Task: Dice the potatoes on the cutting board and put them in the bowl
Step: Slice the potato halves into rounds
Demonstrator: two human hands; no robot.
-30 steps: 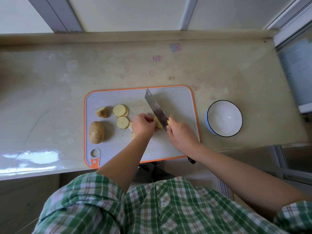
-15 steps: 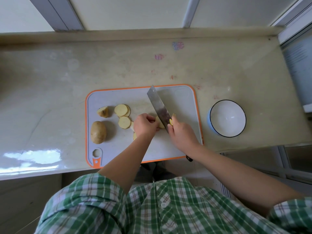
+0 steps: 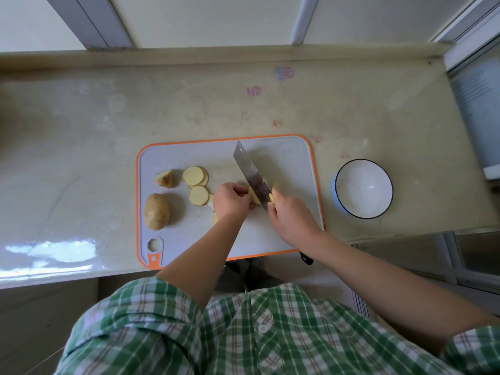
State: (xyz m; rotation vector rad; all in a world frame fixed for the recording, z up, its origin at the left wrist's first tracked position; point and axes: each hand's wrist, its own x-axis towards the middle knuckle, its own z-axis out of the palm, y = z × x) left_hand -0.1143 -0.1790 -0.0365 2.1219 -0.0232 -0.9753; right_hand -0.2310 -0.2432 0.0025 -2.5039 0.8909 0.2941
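Note:
A grey cutting board [image 3: 286,158] with an orange rim lies on the counter. On its left lie a whole potato [image 3: 156,211], a potato end piece [image 3: 164,178] and several round slices [image 3: 195,176]. My left hand [image 3: 230,202] holds down a potato slice [image 3: 254,198] with curled fingers. My right hand [image 3: 290,218] grips the handle of a cleaver [image 3: 251,175], whose blade stands on that slice right beside my left fingers. A small cut piece [image 3: 276,184] lies just right of the blade. The white bowl [image 3: 364,189] with a dark rim stands empty to the right of the board.
The beige counter [image 3: 108,125] runs left and behind the board, with a raised back edge. The counter's front edge is just under my forearms. A window frame and a white appliance [image 3: 479,117] stand at the right end.
The cleaver blade has shifted slightly left along the slice between cuts. A small cut piece now shows to the right of the blade. My left hand stays on the slice.

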